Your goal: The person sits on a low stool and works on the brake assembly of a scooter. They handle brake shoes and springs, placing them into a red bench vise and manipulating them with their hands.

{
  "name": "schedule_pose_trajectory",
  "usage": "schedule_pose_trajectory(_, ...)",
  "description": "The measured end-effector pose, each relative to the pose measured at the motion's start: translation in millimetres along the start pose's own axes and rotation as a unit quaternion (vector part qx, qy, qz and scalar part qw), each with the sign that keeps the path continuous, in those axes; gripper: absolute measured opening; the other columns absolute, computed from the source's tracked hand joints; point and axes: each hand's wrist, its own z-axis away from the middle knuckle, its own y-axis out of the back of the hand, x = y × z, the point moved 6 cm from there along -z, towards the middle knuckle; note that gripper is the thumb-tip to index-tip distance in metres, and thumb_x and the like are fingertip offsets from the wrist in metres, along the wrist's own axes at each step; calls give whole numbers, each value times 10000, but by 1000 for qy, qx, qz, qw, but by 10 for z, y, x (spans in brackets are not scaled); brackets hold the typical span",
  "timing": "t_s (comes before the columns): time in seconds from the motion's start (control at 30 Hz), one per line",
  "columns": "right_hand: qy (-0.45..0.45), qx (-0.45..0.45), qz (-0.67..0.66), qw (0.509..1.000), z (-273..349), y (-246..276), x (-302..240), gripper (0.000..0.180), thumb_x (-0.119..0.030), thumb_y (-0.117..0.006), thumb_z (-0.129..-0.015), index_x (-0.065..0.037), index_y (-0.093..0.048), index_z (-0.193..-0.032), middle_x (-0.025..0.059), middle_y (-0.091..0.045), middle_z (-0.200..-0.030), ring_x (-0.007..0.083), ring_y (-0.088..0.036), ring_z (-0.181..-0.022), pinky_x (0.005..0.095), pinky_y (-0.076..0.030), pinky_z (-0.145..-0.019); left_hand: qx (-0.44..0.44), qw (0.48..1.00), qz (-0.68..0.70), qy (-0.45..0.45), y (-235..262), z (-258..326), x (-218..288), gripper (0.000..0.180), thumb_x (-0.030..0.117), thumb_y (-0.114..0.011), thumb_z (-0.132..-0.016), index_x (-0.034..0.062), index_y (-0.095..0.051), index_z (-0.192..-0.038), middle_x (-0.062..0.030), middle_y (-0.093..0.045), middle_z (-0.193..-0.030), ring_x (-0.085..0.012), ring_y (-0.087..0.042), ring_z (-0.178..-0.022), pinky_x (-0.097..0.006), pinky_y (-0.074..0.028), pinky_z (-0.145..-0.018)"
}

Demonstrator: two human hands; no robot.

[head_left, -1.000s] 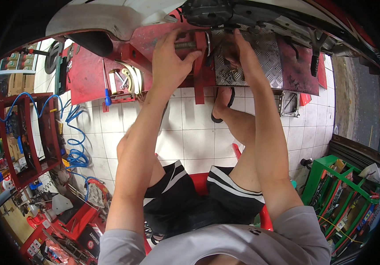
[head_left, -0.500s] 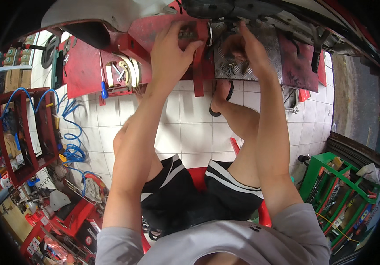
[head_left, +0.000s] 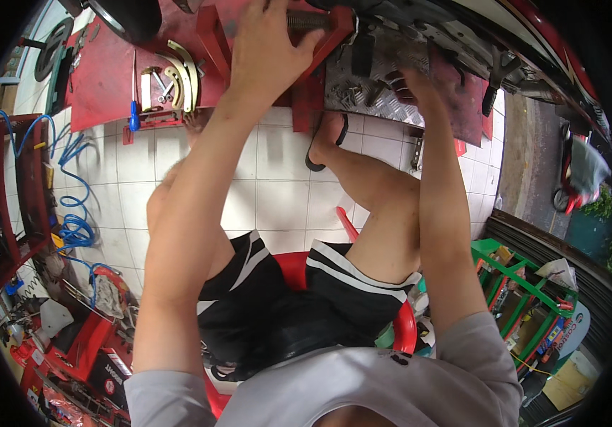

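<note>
My left hand (head_left: pixel 272 53) reaches to the far edge of view beside a red metal vise frame (head_left: pixel 215 43) and its threaded screw (head_left: pixel 308 21). Its thumb stands apart from the fingers, and the fingertips run out of the picture. Over a silver diamond-plate sheet (head_left: pixel 391 107), my right hand (head_left: pixel 417 85) hangs with fingers spread and slightly bent, nothing visible in them. Beside those fingers several small bolts (head_left: pixel 352 95) lie on the sheet. A black pedal-like part (head_left: pixel 363 55) sits farther back.
On the red bench (head_left: pixel 117 67) at left lie a blue-handled screwdriver (head_left: pixel 134 114), curved brake shoes (head_left: pixel 186 75) and small wrenches (head_left: pixel 167 89). A motorcycle's dark underside (head_left: pixel 455 35) overhangs the far right. A blue coiled hose (head_left: pixel 76 231) hangs left; a green rack (head_left: pixel 526 285) stands right.
The view has shifted right and closer in. My right hand has drawn away from the black part toward the sheet's right side, its fingers loosening. My left hand stays by the vise.
</note>
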Motion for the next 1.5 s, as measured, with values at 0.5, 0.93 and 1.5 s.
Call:
schedule_pose_trajectory(0.5,-138,10,202,969,-1718,-722,1268,242,-314,-646,-835,-84,-648,-910,54,-666,-798,164,-632,-664,343,-532,-606,28,996,-22,-81,90,163,60,251,125,-679,-768,53,-640,-1006,-94,-619,-1007,-297,-597,-974,-383,-513,-773)
schedule_pose_trajectory(0.93,34,-330,537,775,269,-290,351,273,-201,-690,-779,-30,-642,-986,83,-666,-877,179,-626,-774,331,-496,-701,-168,969,144,-110,-87,551,256,265,151,-686,-732,28,-658,-965,-82,-623,-937,-284,-605,-903,-399,-514,-739)
schedule_pose_trajectory(1.5,396,-180,-81,897,1767,-2109,-1817,209,-84,-640,-884,12,-605,-1066,26,-583,-780,82,-514,-650,235,-422,-591,66,986,86,130,1243,469,-737,373,304,-417,-1007,-45,-542,-1052,-254,-605,-910,-424,-575,-895,-439,-443,-782)
